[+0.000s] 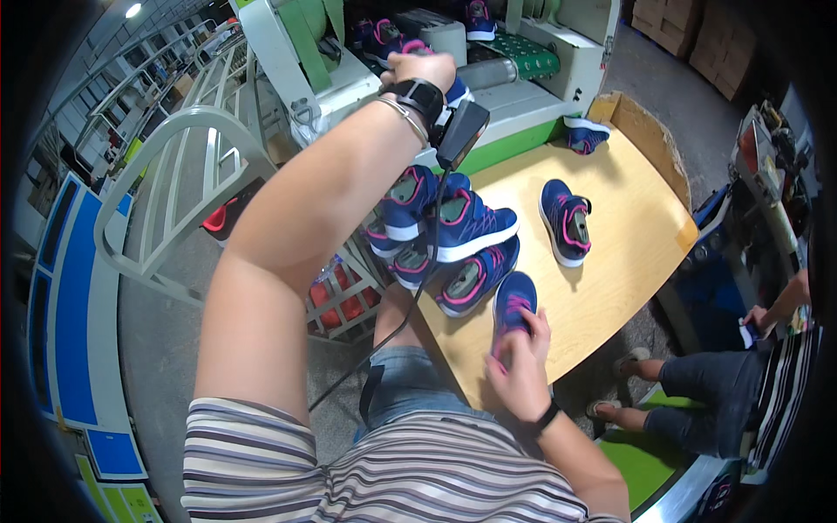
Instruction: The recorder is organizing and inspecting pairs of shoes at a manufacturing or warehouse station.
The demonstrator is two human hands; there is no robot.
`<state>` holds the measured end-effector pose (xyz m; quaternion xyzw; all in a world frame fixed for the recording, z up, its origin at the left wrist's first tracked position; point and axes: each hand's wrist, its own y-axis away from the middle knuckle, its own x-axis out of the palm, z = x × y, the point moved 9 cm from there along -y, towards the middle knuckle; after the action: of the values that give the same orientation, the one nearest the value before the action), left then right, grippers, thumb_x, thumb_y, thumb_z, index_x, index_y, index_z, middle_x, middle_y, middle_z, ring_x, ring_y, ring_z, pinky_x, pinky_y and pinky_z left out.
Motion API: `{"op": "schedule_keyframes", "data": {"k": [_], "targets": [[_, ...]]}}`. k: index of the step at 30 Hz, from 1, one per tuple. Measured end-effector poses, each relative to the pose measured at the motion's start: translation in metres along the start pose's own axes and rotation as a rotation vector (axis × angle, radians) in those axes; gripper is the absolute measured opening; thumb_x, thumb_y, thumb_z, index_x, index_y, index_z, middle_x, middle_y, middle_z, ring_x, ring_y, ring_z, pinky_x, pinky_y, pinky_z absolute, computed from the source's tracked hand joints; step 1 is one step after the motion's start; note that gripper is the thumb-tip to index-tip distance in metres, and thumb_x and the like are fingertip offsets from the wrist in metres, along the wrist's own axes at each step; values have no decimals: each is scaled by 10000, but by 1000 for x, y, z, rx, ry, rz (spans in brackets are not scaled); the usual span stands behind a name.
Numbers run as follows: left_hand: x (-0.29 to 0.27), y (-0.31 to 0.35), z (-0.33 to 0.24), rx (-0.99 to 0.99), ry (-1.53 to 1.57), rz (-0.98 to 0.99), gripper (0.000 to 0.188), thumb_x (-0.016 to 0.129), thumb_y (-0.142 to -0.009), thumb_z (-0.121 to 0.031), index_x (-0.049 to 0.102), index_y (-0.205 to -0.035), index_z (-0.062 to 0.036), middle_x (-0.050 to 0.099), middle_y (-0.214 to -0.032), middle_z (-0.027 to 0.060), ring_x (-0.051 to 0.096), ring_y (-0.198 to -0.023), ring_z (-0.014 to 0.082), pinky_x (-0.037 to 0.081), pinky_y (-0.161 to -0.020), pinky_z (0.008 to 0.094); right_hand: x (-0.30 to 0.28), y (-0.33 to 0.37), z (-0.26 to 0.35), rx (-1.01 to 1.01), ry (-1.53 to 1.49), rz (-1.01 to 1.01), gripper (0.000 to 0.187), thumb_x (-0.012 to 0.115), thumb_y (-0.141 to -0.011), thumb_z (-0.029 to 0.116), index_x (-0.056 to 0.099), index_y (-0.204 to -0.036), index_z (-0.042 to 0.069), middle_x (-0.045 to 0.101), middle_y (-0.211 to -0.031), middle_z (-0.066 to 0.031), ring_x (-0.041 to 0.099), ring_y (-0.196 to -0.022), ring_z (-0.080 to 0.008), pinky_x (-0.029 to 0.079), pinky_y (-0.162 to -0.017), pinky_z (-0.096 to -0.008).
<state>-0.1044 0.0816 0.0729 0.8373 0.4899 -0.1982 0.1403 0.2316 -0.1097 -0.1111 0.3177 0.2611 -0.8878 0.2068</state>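
My left hand (422, 70) reaches far forward to the machine's opening, its fingers closed on a navy sneaker (457, 91) that the hand and wrist mostly cover. Near the table's front edge, my right hand (523, 357) grips the heel end of another navy sneaker (513, 301) with pink laces, its toe pointing away from me. Left of that shoe, several similar sneakers (473, 228) with white soles lie heaped at the table's edge. One more sneaker (565, 222) stands apart on the wooden table (623, 222), and another sneaker (585, 135) sits at its far end.
A white and green machine (575, 65) with a green belt (532, 57) stands ahead, with more shoes at its mouth. Metal racks (205, 131) are on the left. A black device on a cable (464, 135) hangs by my left wrist. Another person (711, 392) stands at right.
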Motion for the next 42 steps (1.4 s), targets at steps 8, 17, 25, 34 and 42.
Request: {"op": "schedule_keyframes", "data": {"k": [8, 17, 25, 34, 42], "targets": [[43, -38, -24, 106, -27, -102, 1056, 738, -758, -340, 98, -1549, -59, 202, -1532, 246, 307, -1417, 423, 340, -1148, 467, -78, 18, -70, 487, -535, -182, 538, 635, -884, 3, 425, -1380, 21, 552, -1238, -126, 555, -1120, -189, 434, -1002, -304], [44, -101, -8, 385, 311, 94, 891, 812, -802, -359, 278, -1408, 18, 461, -1338, 220, 552, -1169, 312, 485, -976, 441, -204, -283, -2, -364, -428, -468, 436, 660, -935, 175, 470, -1300, 31, 610, -1146, -127, 583, -1053, -175, 471, -919, -306], [11, 65, 10, 604, 240, 472, 910, 667, -901, -203, 86, -1586, -55, 219, -1585, 168, 184, -1479, 281, 165, -1191, 439, -68, -516, -89, -25, -13, -78, 851, 645, -936, 295, 111, -1593, 212, 379, -1511, -277, 456, -1358, -375, 348, -1129, -397], [-19, 110, 79, 654, -137, 575, 808, 678, -856, -242, 297, -1549, -77, 170, -1617, 154, 201, -1492, 258, 174, -1195, 429, -126, -330, -299, 482, 710, 126, 866, 658, -732, 754, 462, -1441, 297, 237, -1602, -121, 126, -1504, -344, 227, -1090, -712], [58, 192, 46, 570, 68, 1035, 853, 693, -861, -163, 209, -1550, -35, 198, -1558, 261, 198, -1470, 321, 200, -1186, 440, -195, -203, -371, 650, -236, -766, 723, 767, -725, 132, 286, -1259, 46, 495, -1212, -231, 536, -1141, -325, 439, -996, -394]]}}
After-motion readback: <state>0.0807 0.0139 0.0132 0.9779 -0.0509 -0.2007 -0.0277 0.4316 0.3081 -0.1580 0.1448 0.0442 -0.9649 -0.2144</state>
